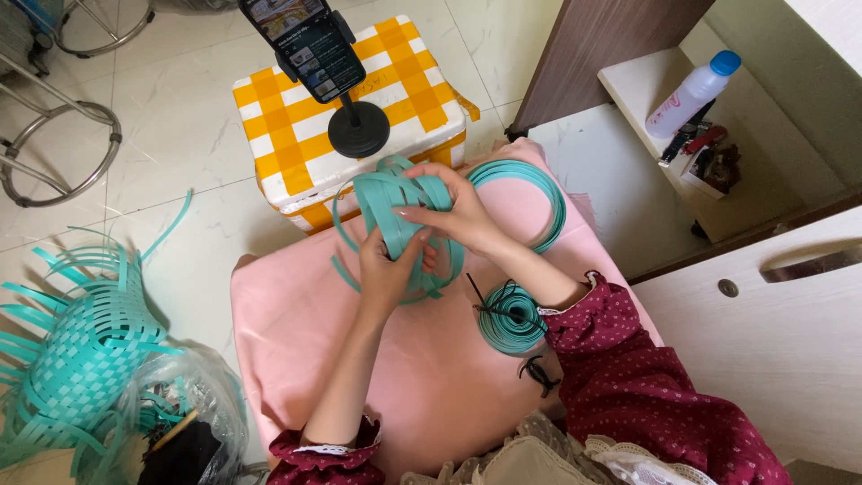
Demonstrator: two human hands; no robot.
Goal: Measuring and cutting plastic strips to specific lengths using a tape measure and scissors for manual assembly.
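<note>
both hands (422,242) clasp teal strip bundle (395,211) over pink cloth (431,377).

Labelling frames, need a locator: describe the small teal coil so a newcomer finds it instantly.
Start at the pink cloth covering the low surface in the middle. Near its right side, just under the right hand's forearm, lies the small teal coil. Unlike the large open teal hoop farther up, it is tightly wound, with a dark tie across it.
</note>
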